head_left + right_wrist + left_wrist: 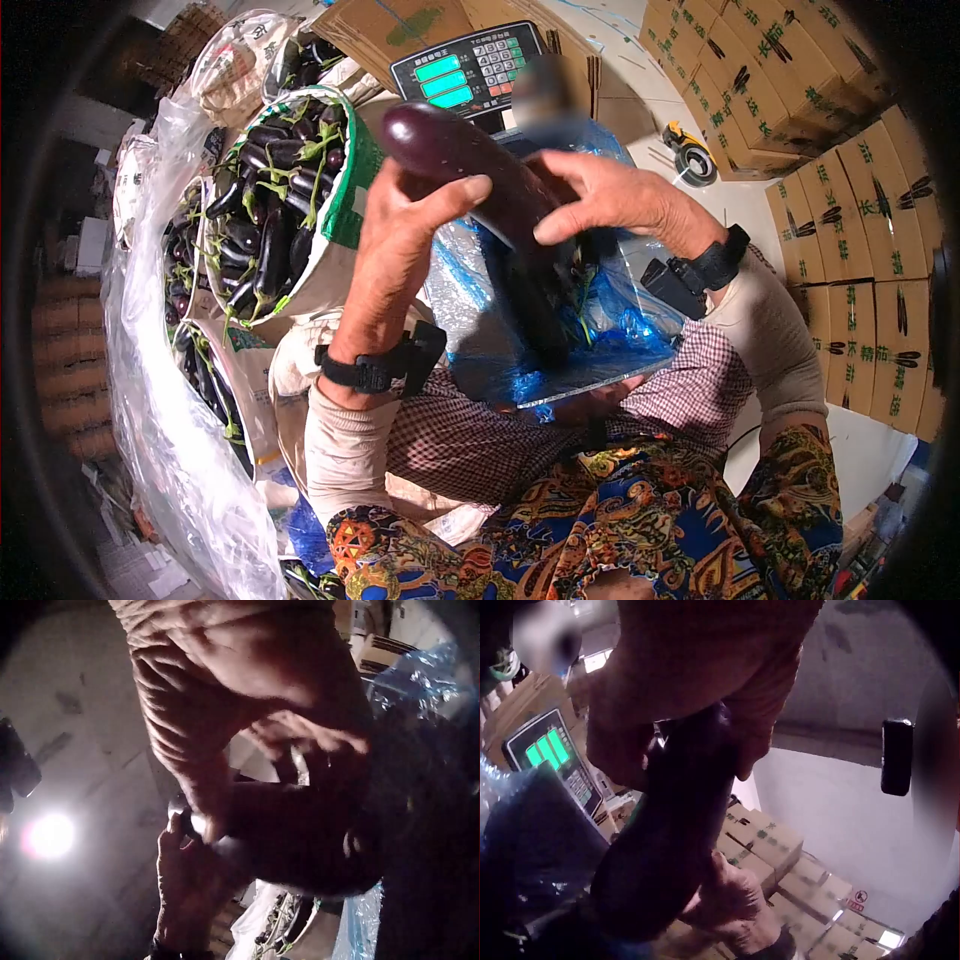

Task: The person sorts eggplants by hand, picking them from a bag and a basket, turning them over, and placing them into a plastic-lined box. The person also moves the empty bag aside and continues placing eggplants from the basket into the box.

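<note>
A large dark purple eggplant (440, 140) is held up between both hands, tilted, over a crate lined with blue plastic (640, 310). My left hand (395, 225) grips it near its rounded upper end, thumb laid across the near side. Lower down, my right hand (610, 200) holds it with thumb and fingers on either side. The left wrist view shows the eggplant (667, 825) in shadow between the left hand (697, 667) and the right hand (739, 904). Beneath it, dark eggplants (535, 310) with a green stem lie in the blue lining.
A digital scale display (440, 80) glows green behind the crate. Sacks full of eggplants (270, 220) stand at the left beside clear plastic sheeting (150, 330). Stacked printed cartons (850, 220) line the right side, near a tape dispenser (690, 155) on the floor.
</note>
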